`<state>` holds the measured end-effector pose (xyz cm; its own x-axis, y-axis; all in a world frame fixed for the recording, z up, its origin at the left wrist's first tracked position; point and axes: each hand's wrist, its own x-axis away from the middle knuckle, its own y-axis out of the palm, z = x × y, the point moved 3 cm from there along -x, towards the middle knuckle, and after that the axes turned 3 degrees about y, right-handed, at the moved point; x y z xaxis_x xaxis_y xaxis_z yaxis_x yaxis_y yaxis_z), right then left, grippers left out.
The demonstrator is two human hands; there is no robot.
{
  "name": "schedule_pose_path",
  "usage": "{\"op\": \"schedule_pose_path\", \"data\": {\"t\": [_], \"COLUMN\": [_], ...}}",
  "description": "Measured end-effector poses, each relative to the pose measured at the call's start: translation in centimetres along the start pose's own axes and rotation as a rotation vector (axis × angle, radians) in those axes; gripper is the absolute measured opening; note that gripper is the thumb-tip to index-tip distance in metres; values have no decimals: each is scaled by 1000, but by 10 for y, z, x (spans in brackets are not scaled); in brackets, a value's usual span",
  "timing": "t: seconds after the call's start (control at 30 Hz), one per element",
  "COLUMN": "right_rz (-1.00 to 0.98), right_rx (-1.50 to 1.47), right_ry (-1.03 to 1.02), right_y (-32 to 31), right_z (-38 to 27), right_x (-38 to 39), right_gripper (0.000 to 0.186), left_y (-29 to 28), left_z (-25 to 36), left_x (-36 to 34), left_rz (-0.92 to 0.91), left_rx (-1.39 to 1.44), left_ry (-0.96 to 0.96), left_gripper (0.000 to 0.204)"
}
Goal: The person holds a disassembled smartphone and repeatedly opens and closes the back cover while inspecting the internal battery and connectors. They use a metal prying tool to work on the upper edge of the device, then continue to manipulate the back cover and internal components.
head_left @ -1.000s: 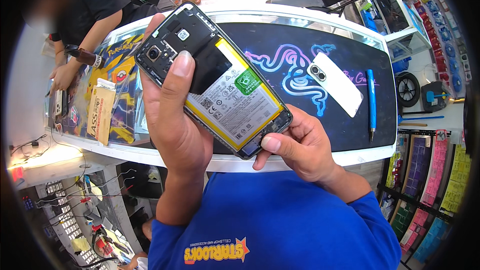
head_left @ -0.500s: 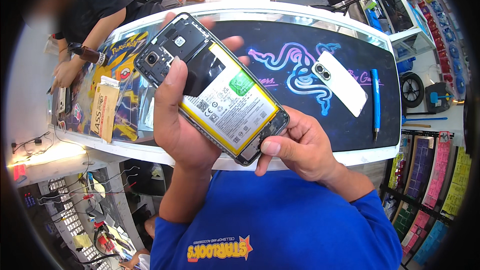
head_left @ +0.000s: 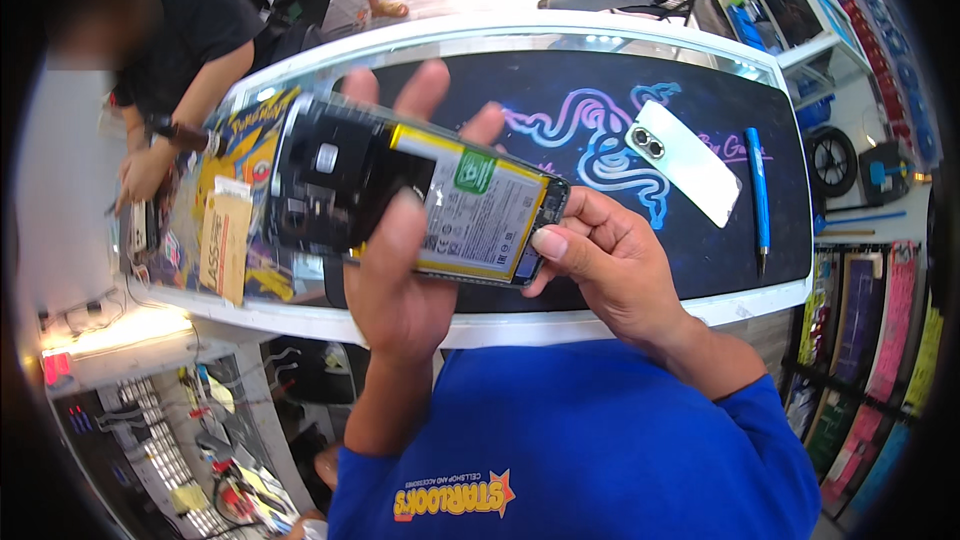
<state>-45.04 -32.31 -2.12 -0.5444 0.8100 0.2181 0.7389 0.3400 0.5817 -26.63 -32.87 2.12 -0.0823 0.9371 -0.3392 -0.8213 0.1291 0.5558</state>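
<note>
An opened phone (head_left: pixel 478 220), its yellow-edged battery and black inner parts showing, lies tilted across both hands above the counter. My left hand (head_left: pixel 395 300) holds it loosely, blurred thumb over the front side and long fingers spread out beyond the far edge. My right hand (head_left: pixel 610 265) pinches the phone's right end between thumb and fingers. Behind them a white phone (head_left: pixel 700 175) with two large camera rings lies on a dark patterned mat (head_left: pixel 760 100), beside a blue pen-shaped tool (head_left: pixel 756 195).
A brown packet (head_left: pixel 225 240) rests on a colourful mat at left, where another person (head_left: pixel 205 30) leans over the counter. Two seated people are at the back. The white counter rim (head_left: pixel 720 310) runs before me; racks of coloured items (head_left: pixel 880 330) stand at right.
The opened phone has swung from a steep diagonal to a flatter angle. My left hand's fingers have stretched out past its far edge, and the thumb has moved down toward its middle.
</note>
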Motion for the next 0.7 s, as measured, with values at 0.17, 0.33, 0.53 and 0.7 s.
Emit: {"op": "schedule_pose_path", "data": {"t": [0.17,0.33,0.53,0.7], "right_rz": [-19,-83,87,115], "right_rx": [304,607,1104,1398], "right_ry": [-71,-42,-389,-812], "right_y": [-21,-25,-7,4], "right_z": [-35,-59,-78,-81], "right_x": [-4,-4,-4,3], "right_gripper": [36,36,28,42], "left_y": [-45,-49,9,15], "left_z": [5,-2,-3,3], "left_x": [40,47,35,40], "left_rz": [-167,-275,-128,-102], "left_rx": [365,226,-99,-245], "left_ry": [-321,-693,-784,-663], "left_gripper": [136,131,58,51]}}
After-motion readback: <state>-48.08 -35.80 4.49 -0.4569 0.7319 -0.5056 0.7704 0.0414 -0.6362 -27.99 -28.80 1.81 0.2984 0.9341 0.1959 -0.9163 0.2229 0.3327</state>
